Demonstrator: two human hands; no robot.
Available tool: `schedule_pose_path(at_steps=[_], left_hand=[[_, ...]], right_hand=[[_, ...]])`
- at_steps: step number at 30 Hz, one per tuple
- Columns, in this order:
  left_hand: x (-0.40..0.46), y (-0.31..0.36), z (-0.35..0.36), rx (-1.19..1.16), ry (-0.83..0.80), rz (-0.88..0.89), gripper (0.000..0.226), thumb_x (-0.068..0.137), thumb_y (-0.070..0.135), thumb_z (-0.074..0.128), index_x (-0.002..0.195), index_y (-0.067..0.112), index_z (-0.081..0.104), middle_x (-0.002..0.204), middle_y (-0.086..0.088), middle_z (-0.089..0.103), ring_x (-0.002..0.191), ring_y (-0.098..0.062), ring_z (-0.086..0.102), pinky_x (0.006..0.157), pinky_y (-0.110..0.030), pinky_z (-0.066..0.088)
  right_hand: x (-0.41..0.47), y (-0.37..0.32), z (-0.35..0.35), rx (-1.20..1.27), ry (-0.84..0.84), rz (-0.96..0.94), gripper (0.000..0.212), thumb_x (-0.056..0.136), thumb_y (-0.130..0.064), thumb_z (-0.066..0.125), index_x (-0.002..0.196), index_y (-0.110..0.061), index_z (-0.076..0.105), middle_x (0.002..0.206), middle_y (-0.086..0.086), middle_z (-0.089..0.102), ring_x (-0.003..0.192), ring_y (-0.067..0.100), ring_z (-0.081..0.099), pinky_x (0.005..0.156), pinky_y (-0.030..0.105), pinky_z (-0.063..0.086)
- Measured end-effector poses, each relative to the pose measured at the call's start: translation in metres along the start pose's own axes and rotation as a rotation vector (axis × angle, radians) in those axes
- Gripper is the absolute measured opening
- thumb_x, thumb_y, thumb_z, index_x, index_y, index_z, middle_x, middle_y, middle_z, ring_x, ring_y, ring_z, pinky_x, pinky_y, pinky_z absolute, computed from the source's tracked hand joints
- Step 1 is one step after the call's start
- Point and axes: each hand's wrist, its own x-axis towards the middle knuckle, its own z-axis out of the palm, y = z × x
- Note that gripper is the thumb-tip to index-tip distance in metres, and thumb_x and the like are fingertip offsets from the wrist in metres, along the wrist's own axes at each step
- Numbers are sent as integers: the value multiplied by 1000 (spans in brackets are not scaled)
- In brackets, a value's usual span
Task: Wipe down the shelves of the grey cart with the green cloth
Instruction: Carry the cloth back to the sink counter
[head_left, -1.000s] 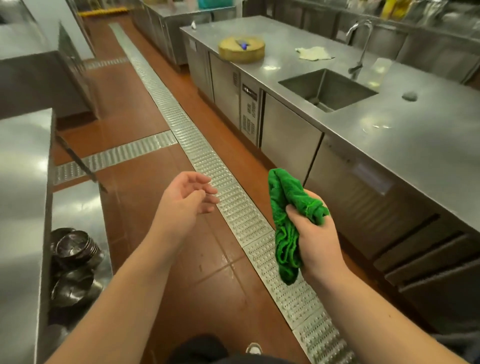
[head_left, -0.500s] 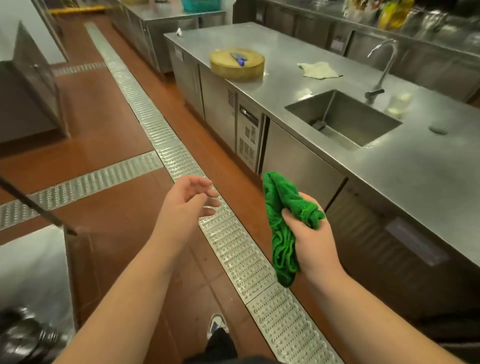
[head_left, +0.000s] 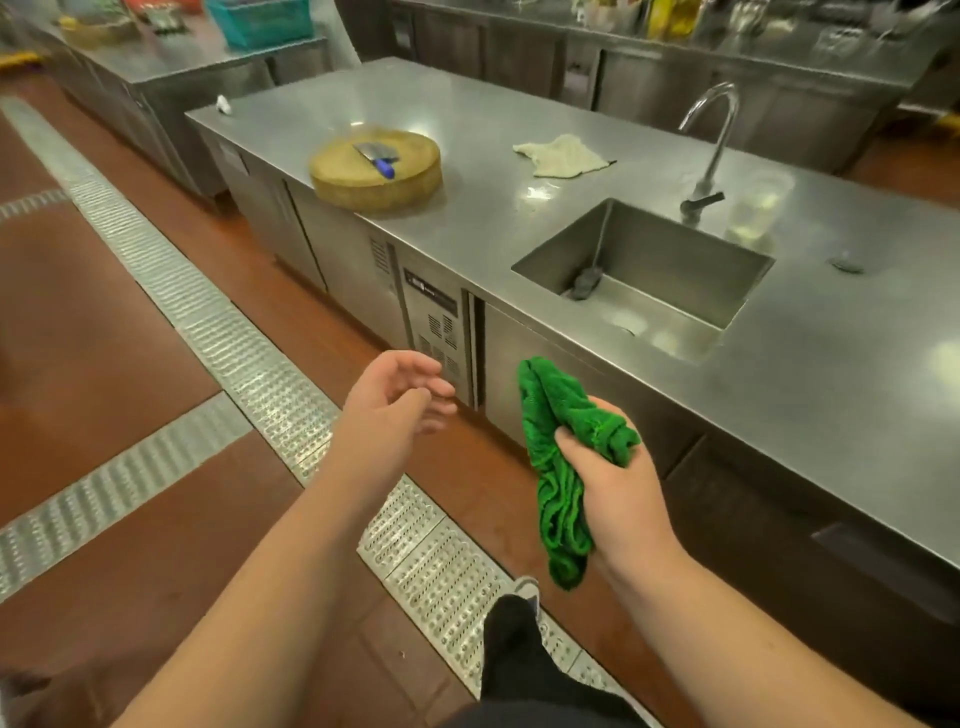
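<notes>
Fingers (head_left: 574, 441) of right hand (head_left: 623, 499) clutch bunched green cloth (head_left: 558, 467).

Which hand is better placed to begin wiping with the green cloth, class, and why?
Right. The right hand already has the bunched green microfibre cloth in its grip, while the left hand hangs open and holds nothing. No grey cart shows in this view.

Both forearms are bare to the lower edge of the view, with no sleeve, watch or glove showing on the left hand (head_left: 397, 410) or right hand (head_left: 621, 499). A black trouser leg (head_left: 511, 670) ends at a grey-and-white shoe (head_left: 525, 587).
</notes>
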Motion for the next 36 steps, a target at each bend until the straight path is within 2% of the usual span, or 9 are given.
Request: schedule_pose_path(at_steps=[5, 12, 17, 19, 24, 26, 30, 33, 36], left_hand=[[131, 3, 36, 41, -59, -24, 29, 90, -11, 41, 107, 5, 58, 97, -19, 67, 82, -24, 68, 83, -46, 57], [285, -11, 82, 90, -229, -134, 22, 93, 5, 54, 115, 11, 56, 105, -12, 64, 90, -17, 67, 82, -38, 57], [370, -49, 120, 131, -606, -283, 73, 75, 53, 74, 136, 30, 41, 125, 5, 62, 111, -10, 64, 92, -37, 54], [407, -65, 135, 144, -640, -357, 84, 67, 54, 81, 137, 30, 41, 124, 2, 65, 108, -15, 66, 94, -40, 53], [497, -96, 156, 83, -868, -502, 41, 80, 21, 76, 117, 6, 65, 112, -18, 71, 106, -36, 67, 95, -47, 52], [529, -103, 161, 103, -933, -578, 38, 80, 16, 76, 114, 4, 66, 111, -21, 70, 105, -38, 67, 93, -46, 53], [593, -108, 172, 348, -1139, -494, 34, 79, 19, 78, 111, 16, 69, 102, -13, 74, 95, -32, 71, 87, -45, 56], [632, -110, 183, 562, -1241, -382, 30, 77, 27, 80, 103, 16, 69, 93, -7, 76, 85, -26, 73, 80, -40, 58], [651, -112, 191, 795, -1387, -230, 15, 77, 35, 79, 89, 31, 71, 84, 9, 75, 78, -4, 70, 77, -22, 53]], right_hand=[[132, 9, 2, -4, 42, 10, 29, 85, -10, 73, 106, -29, 70, 101, 10, 73, 96, 32, 70, 80, 44, 57], [287, 14, 20, 6, 92, 107, 27, 90, -14, 69, 116, -21, 66, 109, 6, 73, 103, 26, 70, 93, 47, 55], [343, 21, 23, 59, 151, 217, 23, 95, -13, 62, 118, -17, 66, 112, 7, 74, 106, 27, 70, 94, 48, 54], [365, 26, 24, 90, 194, 291, 22, 96, -17, 61, 117, -19, 67, 110, 7, 74, 103, 28, 71, 89, 50, 56], [427, 38, 13, 137, 348, 446, 19, 98, -19, 59, 115, -14, 66, 105, 10, 76, 94, 27, 74, 75, 40, 62], [448, 40, 2, 70, 414, 487, 22, 97, -22, 62, 117, -15, 67, 107, 9, 75, 94, 27, 74, 73, 38, 61], [467, 57, -25, 2, 542, 550, 29, 91, -19, 70, 119, -13, 68, 113, 10, 74, 104, 29, 70, 96, 50, 54], [463, 66, -37, -106, 601, 551, 32, 84, -30, 77, 114, -19, 71, 108, 5, 76, 102, 27, 71, 97, 49, 53], [454, 69, -44, -377, 577, 557, 26, 89, -34, 71, 114, -25, 69, 108, -2, 73, 102, 17, 68, 95, 38, 53]])
